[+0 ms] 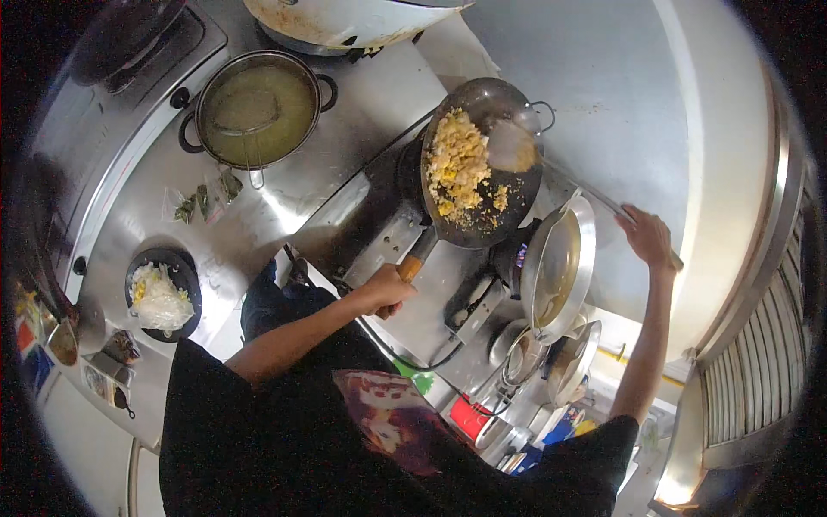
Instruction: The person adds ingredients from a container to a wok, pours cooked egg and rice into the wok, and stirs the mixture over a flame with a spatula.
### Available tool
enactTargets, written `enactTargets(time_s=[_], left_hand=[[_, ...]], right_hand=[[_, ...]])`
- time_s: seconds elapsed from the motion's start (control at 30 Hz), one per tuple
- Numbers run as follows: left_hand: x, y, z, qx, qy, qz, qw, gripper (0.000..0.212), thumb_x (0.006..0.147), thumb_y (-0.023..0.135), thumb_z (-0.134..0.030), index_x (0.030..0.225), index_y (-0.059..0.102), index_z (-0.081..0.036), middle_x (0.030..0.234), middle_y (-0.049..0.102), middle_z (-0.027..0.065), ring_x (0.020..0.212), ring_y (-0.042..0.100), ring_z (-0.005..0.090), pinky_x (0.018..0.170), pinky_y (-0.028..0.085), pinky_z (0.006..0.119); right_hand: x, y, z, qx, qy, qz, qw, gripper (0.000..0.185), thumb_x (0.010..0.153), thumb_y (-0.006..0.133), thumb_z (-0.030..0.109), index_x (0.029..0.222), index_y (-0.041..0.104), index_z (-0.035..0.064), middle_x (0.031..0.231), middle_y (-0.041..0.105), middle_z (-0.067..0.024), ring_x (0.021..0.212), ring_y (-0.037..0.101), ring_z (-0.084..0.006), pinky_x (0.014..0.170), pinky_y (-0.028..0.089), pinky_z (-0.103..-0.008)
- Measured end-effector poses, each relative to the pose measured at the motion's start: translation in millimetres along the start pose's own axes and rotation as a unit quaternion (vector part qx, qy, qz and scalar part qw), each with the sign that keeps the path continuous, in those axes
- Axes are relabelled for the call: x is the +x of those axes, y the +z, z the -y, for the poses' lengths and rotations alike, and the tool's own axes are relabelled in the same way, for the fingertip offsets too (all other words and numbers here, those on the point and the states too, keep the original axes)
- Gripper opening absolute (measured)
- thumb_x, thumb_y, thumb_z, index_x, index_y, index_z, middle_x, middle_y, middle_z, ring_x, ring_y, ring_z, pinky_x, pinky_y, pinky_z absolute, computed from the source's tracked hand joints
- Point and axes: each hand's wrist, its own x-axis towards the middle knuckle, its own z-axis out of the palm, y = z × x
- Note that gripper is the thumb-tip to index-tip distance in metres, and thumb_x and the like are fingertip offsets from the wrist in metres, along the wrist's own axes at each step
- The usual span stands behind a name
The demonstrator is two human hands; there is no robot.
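Observation:
My left hand [386, 289] grips the wooden handle of a dark wok [490, 234], which sits tilted over a stove. Crumbly yellow and white fried rice [457, 161] fills the left side of the wok. With my right hand [648, 238] raised at the right, I hold the long handle of a metal wok spatula [513, 147]. The spatula's broad blade is blurred and lies over the wok, just right of the rice.
A two-handled pot of liquid [303, 139] holds a wire strainer. Small bags of green leaves [207, 197] lie near it. A black bowl [194, 278] holds rice and a plastic bag. Right of the stove, a metal pan of oil [586, 239] stands close to the wok.

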Motion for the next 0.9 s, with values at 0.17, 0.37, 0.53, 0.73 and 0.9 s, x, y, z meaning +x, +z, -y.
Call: enactTargets(time_s=[0.17, 0.37, 0.53, 0.73, 0.9], left_hand=[[0.7, 3.8, 1.0, -0.011, 0.001, 0.015, 1.000, 0.020, 0.081, 0.070, -0.015, 0.077, 0.054, -0.005, 0.051, 0.053, 0.0058, 0.036, 0.052, 0.0170, 0.030, 0.039, 0.034], [-1.2, 33.8, 14.8, -0.019, 0.033, -0.011, 0.999, 0.011, 0.080, 0.063, -0.009, 0.077, 0.054, -0.003, 0.053, 0.055, 0.0073, 0.037, 0.054, 0.0191, 0.031, 0.039, 0.036], [7.1, 19.0, 8.6, 0.015, 0.029, -0.005, 0.999, 0.021, 0.088, 0.069, -0.016, 0.081, 0.053, -0.003, 0.062, 0.057, 0.0050, 0.041, 0.055, 0.0144, 0.034, 0.043, 0.033], [-5.0, 17.0, 0.1, -0.003, -0.003, 0.012, 1.000, 0.019, 0.088, 0.068, -0.013, 0.079, 0.052, -0.005, 0.059, 0.055, 0.0038, 0.039, 0.053, 0.0142, 0.033, 0.043, 0.032], [-10.0, 26.3, 2.3, 0.042, -0.019, -0.012, 0.999, 0.013, 0.083, 0.062, -0.009, 0.077, 0.054, -0.001, 0.052, 0.056, 0.0080, 0.037, 0.054, 0.0172, 0.033, 0.041, 0.034]], right_hand=[[-40.4, 130.1, -59.6, -0.064, -0.230, 0.144, 0.960, 0.028, 0.102, 0.052, 0.025, 0.119, 0.070, 0.0126, 0.109, 0.073, -0.0111, 0.084, 0.072, -0.0304, 0.078, 0.059, -0.0402], [-105.6, 247.8, 191.3, 0.438, 0.125, 0.080, 0.887, 0.026, 0.097, 0.060, 0.023, 0.118, 0.068, 0.0093, 0.105, 0.070, -0.0226, 0.102, 0.066, -0.0434, 0.084, 0.053, -0.0453], [-147.8, 177.4, 187.2, 0.390, 0.205, -0.095, 0.892, 0.030, 0.099, 0.058, 0.026, 0.124, 0.064, 0.0104, 0.103, 0.070, -0.0237, 0.095, 0.067, -0.0449, 0.078, 0.052, -0.0511], [-196.5, 198.4, 179.0, 0.501, 0.106, -0.036, 0.858, 0.052, 0.097, 0.057, 0.014, 0.146, 0.043, 0.0062, 0.129, 0.061, -0.0265, 0.114, 0.063, -0.0418, 0.094, 0.051, -0.0443], [-172.0, 240.8, 166.5, 0.335, -0.236, -0.163, 0.897, 0.032, 0.095, 0.052, 0.006, 0.126, 0.051, -0.0029, 0.104, 0.061, -0.0258, 0.096, 0.063, -0.0393, 0.084, 0.050, -0.0418]])
